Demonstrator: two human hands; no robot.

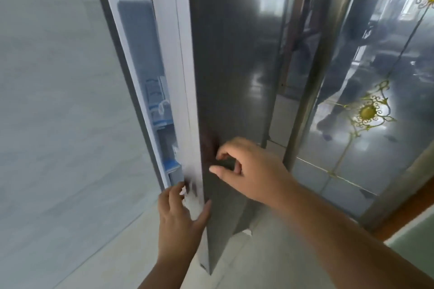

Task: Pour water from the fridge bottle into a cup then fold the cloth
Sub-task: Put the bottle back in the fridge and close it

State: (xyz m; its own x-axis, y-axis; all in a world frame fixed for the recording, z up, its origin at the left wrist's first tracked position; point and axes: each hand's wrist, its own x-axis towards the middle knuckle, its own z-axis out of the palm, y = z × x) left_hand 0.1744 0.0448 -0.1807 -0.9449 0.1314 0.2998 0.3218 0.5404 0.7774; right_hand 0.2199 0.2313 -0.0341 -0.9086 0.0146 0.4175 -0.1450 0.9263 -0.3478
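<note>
Wall (58, 101): pale, fills the left third of the frame. Fridge door (230, 65): dark grey, glossy, ajar, running from top centre down to lower centre, its white inner edge turned leftward. Glass panels (366, 77): reflective, with gold scroll ornaments, upper right and right. Floor (112, 256): light tile, along the bottom. Fridge interior (141, 54): narrow white strip left of the door, seen through the gap. Door shelves (162, 122): clear plastic with blue trim, centre left, contents blurred; the task's bottle cannot be made out, and cup and cloth are out of view. Right hand (249, 169): centre right, forearm entering from lower right, fingers curled with thumb and forefinger close together at the door's dark face; whether it grips anything cannot be told. Left hand (180, 216): lower centre, open, fingers spread and wrapped on the door's white lower edge.
</note>
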